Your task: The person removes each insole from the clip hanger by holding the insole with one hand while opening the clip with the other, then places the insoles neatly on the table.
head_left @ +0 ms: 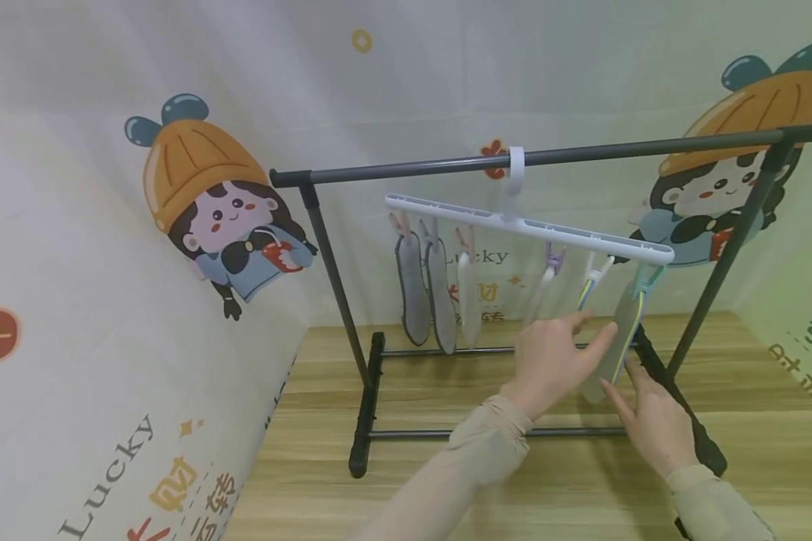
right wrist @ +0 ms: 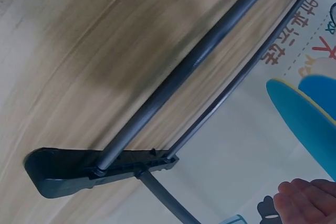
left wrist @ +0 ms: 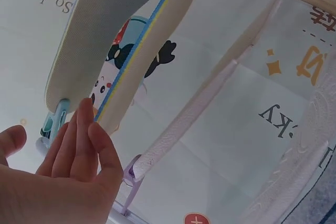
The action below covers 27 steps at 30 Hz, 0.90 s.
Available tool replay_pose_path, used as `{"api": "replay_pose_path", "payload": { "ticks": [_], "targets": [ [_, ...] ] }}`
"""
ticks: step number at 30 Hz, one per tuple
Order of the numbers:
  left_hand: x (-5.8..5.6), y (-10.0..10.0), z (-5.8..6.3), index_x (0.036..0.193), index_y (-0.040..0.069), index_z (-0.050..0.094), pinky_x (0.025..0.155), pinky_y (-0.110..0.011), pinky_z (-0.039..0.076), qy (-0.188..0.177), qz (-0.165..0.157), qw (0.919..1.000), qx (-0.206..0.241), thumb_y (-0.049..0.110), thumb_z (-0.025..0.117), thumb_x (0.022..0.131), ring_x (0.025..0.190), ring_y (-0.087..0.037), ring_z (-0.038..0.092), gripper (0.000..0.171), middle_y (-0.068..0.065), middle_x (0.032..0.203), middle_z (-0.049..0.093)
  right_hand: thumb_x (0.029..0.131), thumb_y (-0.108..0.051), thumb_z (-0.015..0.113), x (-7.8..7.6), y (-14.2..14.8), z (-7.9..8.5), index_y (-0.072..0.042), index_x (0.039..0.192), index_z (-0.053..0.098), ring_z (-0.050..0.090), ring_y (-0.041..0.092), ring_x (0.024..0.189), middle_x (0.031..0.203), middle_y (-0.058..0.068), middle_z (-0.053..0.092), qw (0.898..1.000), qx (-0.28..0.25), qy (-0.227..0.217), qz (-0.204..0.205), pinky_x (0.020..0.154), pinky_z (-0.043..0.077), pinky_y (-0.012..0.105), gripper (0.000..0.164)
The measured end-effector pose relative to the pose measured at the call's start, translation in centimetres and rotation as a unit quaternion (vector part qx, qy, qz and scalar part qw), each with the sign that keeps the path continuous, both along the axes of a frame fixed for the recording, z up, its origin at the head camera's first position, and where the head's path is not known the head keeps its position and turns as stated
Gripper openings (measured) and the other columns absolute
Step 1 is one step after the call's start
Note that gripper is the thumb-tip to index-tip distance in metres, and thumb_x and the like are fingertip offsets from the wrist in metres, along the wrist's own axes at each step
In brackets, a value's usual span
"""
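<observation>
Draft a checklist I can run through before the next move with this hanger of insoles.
1. Hanger hooked on the rail: ok; its white hook sits over it.
2. Hanger lined up with the rail: not ok; it slants against it in the head view.
3. Right-end insole clipped: ok; the green clip is on its upper end.
4. Left hand holding nothing: ok; its fingers look relaxed.
5. Right hand off that insole: cannot tell; its fingers are at the lower end, but contact is unclear.
</observation>
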<state>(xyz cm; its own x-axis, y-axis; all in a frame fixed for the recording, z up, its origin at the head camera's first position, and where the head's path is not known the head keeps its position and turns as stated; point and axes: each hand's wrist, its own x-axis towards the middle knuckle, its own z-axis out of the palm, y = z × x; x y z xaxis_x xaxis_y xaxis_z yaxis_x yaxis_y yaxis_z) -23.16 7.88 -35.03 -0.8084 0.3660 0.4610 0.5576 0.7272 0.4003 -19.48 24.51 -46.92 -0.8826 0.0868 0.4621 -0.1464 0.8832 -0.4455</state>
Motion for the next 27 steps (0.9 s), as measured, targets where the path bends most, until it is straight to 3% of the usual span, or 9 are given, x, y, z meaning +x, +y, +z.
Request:
{"api": "replay_pose_path", "payload": {
  "ticks": [5, 8, 12, 17, 19, 22, 24, 27],
  "targets": [
    [-0.3, 0.8, -0.1, 0.126, 0.024, 0.068, 0.057, -0.006, 0.031, -0.002, -0.012, 0.9993, 0.035, 0.052, 0.05, 0.099, 0.076, -0.001, 0.07, 0.043, 0.011, 0.113, 0.074, 0.099, -0.035, 0.059, 0.0, 0.1, -0.3, 0.009, 0.136, 0.047, 0.063, 0.057, 0.088, 0.115, 0.041, 0.06, 1.0, -0.001, 0.002, 0.004, 0.062, 0.052, 0.062, 0.059],
    [-0.5, 1.2, -0.2, 0.127, 0.022, 0.067, 0.068, -0.006, 0.039, -0.02, -0.027, 0.9971, 0.068, 0.05, 0.051, 0.099, 0.09, -0.004, 0.072, 0.043, 0.01, 0.117, 0.072, 0.099, -0.036, 0.058, -0.1, 0.1, -0.4, 0.01, 0.136, 0.046, 0.064, 0.055, 0.084, 0.115, 0.042, 0.059, 1.0, -0.003, -0.007, 0.003, 0.059, 0.053, 0.059, 0.059],
    [-0.7, 1.7, -0.3, 0.129, 0.019, 0.065, 0.079, -0.008, 0.045, -0.049, -0.038, 0.9931, 0.1, 0.05, 0.052, 0.098, 0.098, -0.008, 0.071, 0.045, 0.007, 0.12, 0.072, 0.101, -0.038, 0.055, -0.2, 0.0, -0.4, 0.01, 0.136, 0.046, 0.063, 0.056, 0.092, 0.117, 0.04, 0.06, 0.999, -0.003, -0.034, -0.001, 0.064, 0.053, 0.062, 0.06],
    [-0.9, 2.6, -0.2, 0.13, 0.018, 0.065, 0.064, -0.006, 0.041, -0.054, -0.041, 0.9913, 0.113, 0.047, 0.054, 0.098, 0.07, 0.001, 0.064, 0.045, 0.004, 0.121, 0.072, 0.101, -0.041, 0.053, -0.4, -0.1, -0.5, 0.013, 0.137, 0.045, 0.057, 0.058, 0.106, 0.124, 0.041, 0.055, 0.998, 0.004, -0.069, 0.001, 0.07, 0.053, 0.064, 0.065],
    [-0.9, 3.1, 0.0, 0.13, 0.019, 0.065, 0.052, -0.009, 0.037, -0.059, -0.042, 0.9905, 0.117, 0.046, 0.054, 0.098, 0.049, 0.002, 0.047, 0.043, 0.003, 0.122, 0.071, 0.101, -0.04, 0.054, -0.5, 0.0, -0.6, 0.014, 0.137, 0.044, 0.057, 0.058, 0.107, 0.125, 0.041, 0.054, 0.998, 0.005, -0.07, 0.003, 0.07, 0.053, 0.063, 0.066],
    [-0.8, 3.7, 0.4, 0.131, 0.023, 0.064, 0.043, -0.016, 0.034, -0.073, -0.038, 0.9889, 0.124, 0.045, 0.054, 0.098, 0.039, -0.001, 0.026, 0.041, 0.005, 0.122, 0.071, 0.1, -0.038, 0.057, -0.5, 0.1, -0.6, 0.014, 0.137, 0.045, 0.06, 0.057, 0.104, 0.125, 0.041, 0.055, 0.998, 0.003, -0.06, 0.004, 0.067, 0.055, 0.06, 0.065],
    [-0.8, 4.2, 0.7, 0.132, 0.025, 0.063, 0.043, -0.018, 0.034, -0.075, -0.03, 0.9888, 0.126, 0.045, 0.053, 0.098, 0.039, -0.001, 0.026, 0.041, 0.007, 0.115, 0.073, 0.1, -0.037, 0.057, -0.4, 0.2, -0.6, 0.014, 0.138, 0.044, 0.061, 0.056, 0.102, 0.125, 0.041, 0.055, 0.998, 0.0, -0.059, 0.005, 0.065, 0.055, 0.057, 0.065],
    [-1.0, 4.7, 1.2, 0.134, 0.024, 0.062, 0.048, -0.016, 0.035, -0.066, -0.013, 0.9908, 0.117, 0.046, 0.052, 0.098, 0.05, 0.0, 0.041, 0.044, 0.008, 0.114, 0.073, 0.099, -0.036, 0.058, -0.5, 0.2, -0.6, 0.013, 0.139, 0.044, 0.061, 0.056, 0.102, 0.125, 0.04, 0.055, 0.998, -0.001, -0.055, 0.006, 0.063, 0.055, 0.056, 0.065]
  ]
}}
